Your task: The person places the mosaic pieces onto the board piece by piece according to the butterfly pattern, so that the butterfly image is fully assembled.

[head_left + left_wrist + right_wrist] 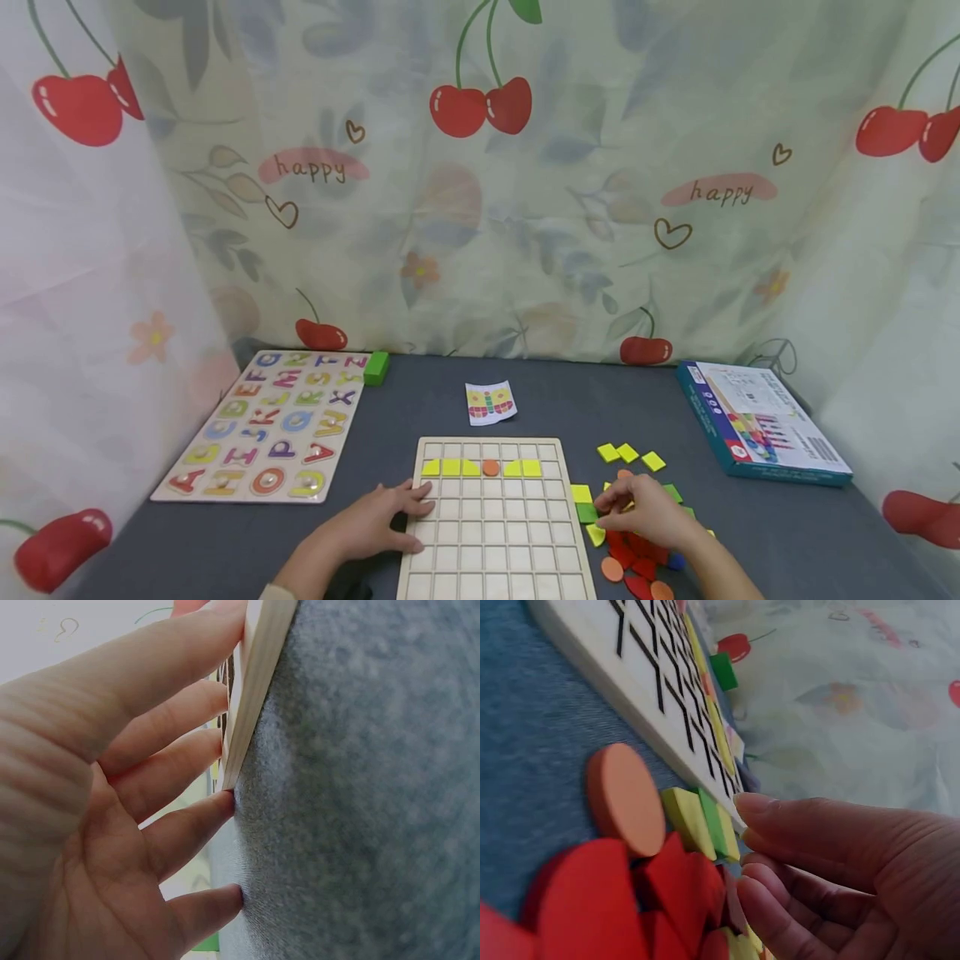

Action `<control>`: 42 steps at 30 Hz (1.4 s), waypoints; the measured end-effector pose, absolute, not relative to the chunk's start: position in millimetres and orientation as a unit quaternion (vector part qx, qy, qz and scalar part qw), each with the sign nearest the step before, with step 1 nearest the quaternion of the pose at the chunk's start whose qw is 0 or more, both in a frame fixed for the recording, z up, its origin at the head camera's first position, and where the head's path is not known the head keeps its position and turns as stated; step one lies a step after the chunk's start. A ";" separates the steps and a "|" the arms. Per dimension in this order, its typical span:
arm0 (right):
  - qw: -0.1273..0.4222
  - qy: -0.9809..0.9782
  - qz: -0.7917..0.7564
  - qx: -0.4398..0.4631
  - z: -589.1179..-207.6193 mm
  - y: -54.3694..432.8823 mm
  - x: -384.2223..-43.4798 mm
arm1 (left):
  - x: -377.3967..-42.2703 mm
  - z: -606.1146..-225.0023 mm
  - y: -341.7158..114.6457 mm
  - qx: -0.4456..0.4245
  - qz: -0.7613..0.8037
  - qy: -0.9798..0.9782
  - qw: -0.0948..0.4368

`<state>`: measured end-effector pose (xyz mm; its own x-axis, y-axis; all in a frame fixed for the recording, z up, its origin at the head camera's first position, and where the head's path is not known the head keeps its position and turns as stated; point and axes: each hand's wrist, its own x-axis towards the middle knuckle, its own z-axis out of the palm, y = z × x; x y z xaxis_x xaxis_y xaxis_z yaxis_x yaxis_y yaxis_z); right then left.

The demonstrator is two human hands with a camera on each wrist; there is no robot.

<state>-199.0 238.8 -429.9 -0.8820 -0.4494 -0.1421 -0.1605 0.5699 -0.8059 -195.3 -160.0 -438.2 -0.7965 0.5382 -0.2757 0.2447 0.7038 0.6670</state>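
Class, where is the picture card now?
In the head view, the picture card lies near the middle, just beyond the far edge of the grid board.

Cherry-print curtain (555, 192) behind grey tabletop (570, 400)

Head view: I get soft, even light.
Left wrist: pale haze, ten o'clock.
Right wrist: flat red rounded pieces (615, 915) blurred, seven o'clock.

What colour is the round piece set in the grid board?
Orange; the round piece shows best in the head view.
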 end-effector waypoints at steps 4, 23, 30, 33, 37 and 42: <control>0.168 0.875 -0.423 -0.166 -438.6 242.8 -191.0 | -193.5 -438.9 -159.2 0.227 0.327 0.888 0.229; 0.110 0.910 -0.352 -0.188 -445.3 229.8 -186.1 | -194.4 -439.1 -159.9 0.237 0.328 0.886 0.224; 0.152 0.882 -0.405 -0.184 -449.0 228.6 -187.5 | -193.2 -439.7 -160.1 0.231 0.331 0.887 0.226; 0.176 0.869 -0.430 -0.169 -449.2 228.3 -189.1 | -193.5 -439.7 -160.5 0.232 0.329 0.887 0.225; 0.195 0.853 -0.459 -0.153 -449.7 230.2 -192.3 | -194.7 -440.0 -160.3 0.229 0.325 0.889 0.227; 0.197 0.833 -0.494 -0.150 -449.8 233.3 -195.5 | -195.2 -441.5 -159.4 0.221 0.318 0.894 0.226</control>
